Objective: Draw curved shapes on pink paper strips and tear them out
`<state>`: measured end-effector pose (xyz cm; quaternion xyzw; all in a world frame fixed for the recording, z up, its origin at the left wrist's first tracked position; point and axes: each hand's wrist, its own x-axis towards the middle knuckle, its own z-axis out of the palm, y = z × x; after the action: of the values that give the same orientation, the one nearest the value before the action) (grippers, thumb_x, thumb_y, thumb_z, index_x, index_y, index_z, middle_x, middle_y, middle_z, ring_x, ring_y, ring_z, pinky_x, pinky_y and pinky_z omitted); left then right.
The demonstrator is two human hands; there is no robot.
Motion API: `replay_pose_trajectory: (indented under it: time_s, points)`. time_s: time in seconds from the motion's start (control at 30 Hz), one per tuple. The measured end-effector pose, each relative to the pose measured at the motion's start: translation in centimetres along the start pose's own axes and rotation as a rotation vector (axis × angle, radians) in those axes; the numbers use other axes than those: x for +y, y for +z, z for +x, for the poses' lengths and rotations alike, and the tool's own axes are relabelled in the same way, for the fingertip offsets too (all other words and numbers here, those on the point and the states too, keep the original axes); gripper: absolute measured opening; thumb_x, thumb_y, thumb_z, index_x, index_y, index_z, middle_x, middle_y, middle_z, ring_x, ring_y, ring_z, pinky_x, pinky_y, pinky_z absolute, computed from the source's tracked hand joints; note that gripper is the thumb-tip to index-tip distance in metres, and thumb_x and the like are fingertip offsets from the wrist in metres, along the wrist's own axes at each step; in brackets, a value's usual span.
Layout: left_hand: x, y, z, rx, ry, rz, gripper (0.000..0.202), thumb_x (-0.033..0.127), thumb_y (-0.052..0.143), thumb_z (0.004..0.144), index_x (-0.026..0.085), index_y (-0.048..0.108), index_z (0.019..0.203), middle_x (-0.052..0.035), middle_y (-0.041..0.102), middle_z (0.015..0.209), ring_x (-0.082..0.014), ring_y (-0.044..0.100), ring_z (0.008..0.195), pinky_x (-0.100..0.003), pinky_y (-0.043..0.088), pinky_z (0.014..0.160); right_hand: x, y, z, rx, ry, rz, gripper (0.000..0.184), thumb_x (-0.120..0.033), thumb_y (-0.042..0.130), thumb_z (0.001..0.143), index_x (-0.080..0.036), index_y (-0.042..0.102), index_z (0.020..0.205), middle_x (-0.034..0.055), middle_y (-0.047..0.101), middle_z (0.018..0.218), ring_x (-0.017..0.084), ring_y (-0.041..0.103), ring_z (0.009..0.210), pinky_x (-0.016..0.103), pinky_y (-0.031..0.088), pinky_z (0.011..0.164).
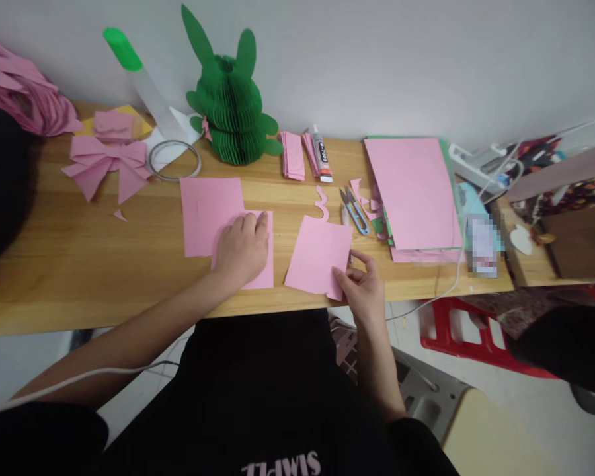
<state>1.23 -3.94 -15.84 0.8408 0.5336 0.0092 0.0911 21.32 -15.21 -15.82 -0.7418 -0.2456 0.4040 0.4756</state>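
1. At the front edge of the pale wooden table, right hand: thumb and fingers pinch the right edge of a pink four-sided paper sheet.
2. Said sheet: probably light, thin, easily creased; best taken gently near a corner.
3. Left hand: palm down, fingers bent, atop a pink rectangular paper piece; whether it grips, cannot tell. Piece likely slides readily; its edges suit lifting.
4. Farther out: blue-handled metal snips; green pleated-paper figure with long ears, apparently crushable, best held low.
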Motion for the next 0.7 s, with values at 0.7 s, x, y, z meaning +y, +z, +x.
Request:
replay_pose_trajectory:
  time_s: [0.7]
  points:
    - [-0.6,-3.8,0.2,-0.257,0.03,-1.231,0.039,0.052,0.053,0.088,0.021,0.076,0.092,-0.0085,0.075,0.077,-0.027,0.072,0.075,-0.038,0.06,0.065,-3.8,3.4,0.3,-0.418,-0.126,0.316,0.037,-0.049,0.083,0.06,-0.018,0.068,0.073,-0.0053,0.057,0.054,0.008,0.047,0.045,0.021,0.039,0.044]
